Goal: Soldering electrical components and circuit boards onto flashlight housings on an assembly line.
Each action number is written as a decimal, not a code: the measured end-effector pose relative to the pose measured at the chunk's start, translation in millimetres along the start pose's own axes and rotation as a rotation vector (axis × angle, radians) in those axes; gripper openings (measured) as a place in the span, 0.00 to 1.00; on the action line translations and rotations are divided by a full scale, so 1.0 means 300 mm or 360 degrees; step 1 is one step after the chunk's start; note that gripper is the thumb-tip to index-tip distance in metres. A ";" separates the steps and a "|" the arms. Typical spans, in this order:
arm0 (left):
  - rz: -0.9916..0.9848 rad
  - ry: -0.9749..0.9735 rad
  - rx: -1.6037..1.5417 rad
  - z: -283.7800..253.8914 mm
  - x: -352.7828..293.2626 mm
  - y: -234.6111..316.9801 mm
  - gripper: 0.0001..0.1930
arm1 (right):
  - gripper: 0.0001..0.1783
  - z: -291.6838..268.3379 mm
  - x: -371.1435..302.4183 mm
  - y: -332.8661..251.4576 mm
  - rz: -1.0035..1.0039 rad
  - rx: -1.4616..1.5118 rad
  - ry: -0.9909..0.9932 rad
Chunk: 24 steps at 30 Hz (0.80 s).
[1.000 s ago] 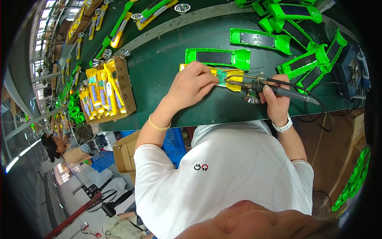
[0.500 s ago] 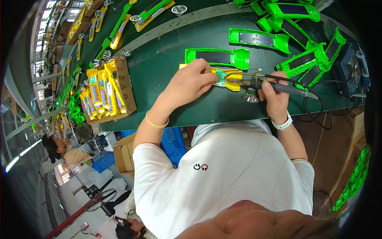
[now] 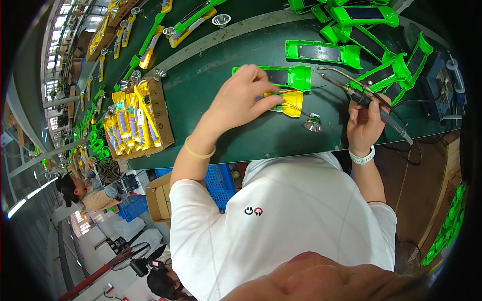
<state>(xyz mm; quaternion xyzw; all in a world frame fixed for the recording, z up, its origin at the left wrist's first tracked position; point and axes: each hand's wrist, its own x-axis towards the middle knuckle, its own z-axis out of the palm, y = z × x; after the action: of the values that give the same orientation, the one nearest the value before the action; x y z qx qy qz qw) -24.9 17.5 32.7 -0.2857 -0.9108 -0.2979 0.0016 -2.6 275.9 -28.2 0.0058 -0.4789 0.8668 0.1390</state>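
My right hand [image 3: 365, 123] is closed around the grip of a soldering iron [image 3: 385, 118]. A thin metal tube runs alongside the iron; its tip points up and left, clear of the work. My left hand [image 3: 246, 95] is over a yellow plastic piece [image 3: 292, 104], thumb and forefinger apart, slightly blurred. The palm hides much of this piece; a strip of green circuit board shows by the thumb. Thin wires lead from the piece to a silver reflector cup [image 3: 312, 123] on its right. Directly behind lies a green plastic housing [image 3: 300, 78] with a dark panel.
A cardboard box [image 3: 161, 113] of yellow assemblies stands at the left. More green housings [image 3: 324, 51] are piled at the far right, near a blue soldering station [image 3: 436, 88] with a trailing cable. Yellow and green parts with reflectors line the far left. A co-worker [image 3: 83, 188] sits beyond.
The soldering iron has drawn back right, away from the circuit board, with my right hand. My left hand has lifted slightly and its fingers have spread; the reflector has shifted a little.
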 end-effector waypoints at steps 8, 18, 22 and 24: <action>-0.0164 0.0216 -0.0506 0.109 0.077 0.018 0.06 | 0.10 0.007 0.028 -0.025 -0.0060 0.0006 0.0077; -0.0249 0.0540 -0.0030 0.158 -0.003 -0.012 0.03 | 0.09 0.020 0.015 -0.017 0.0175 -0.0067 -0.0022; -0.0261 0.0386 0.0036 0.153 0.020 -0.026 0.04 | 0.10 0.014 0.042 -0.022 0.0344 -0.0251 -0.0227; -0.0258 0.0139 -0.0020 0.137 0.026 -0.027 0.04 | 0.11 0.013 0.052 -0.019 0.0296 -0.0402 -0.0353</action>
<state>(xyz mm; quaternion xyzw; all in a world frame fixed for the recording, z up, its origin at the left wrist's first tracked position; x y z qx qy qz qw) -28.7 38.6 -4.0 -0.1977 -0.9281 -0.3150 0.0153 -16.6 279.2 -19.1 0.0396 -0.5947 0.8029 0.0043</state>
